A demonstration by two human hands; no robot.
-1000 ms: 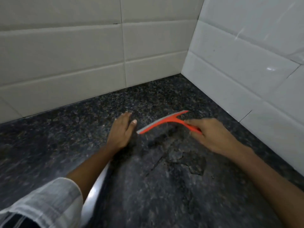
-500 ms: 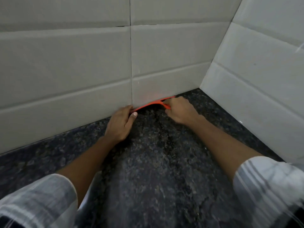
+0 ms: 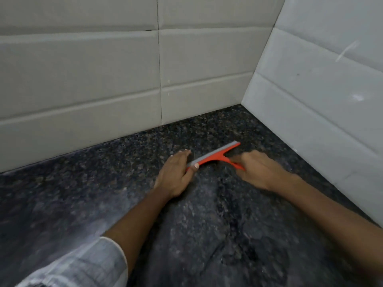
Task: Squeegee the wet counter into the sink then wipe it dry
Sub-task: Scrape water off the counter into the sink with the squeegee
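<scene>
An orange squeegee with a grey rubber blade lies blade-down on the dark speckled granite counter, a short way out from the back wall. My right hand is closed around its orange handle. My left hand rests flat on the counter with fingers spread, its thumb touching the blade's left end. A wet film with streaks shows on the counter between my forearms. The sink is not in view.
Pale tiled walls meet in a corner: the back wall runs along the counter's far edge, the side wall closes it off on the right. A striped sleeve covers my left arm at the bottom left.
The squeegee was pressed against the foot of the back wall half a second ago; it has since been drawn toward me across the counter, both hands moving back with it.
</scene>
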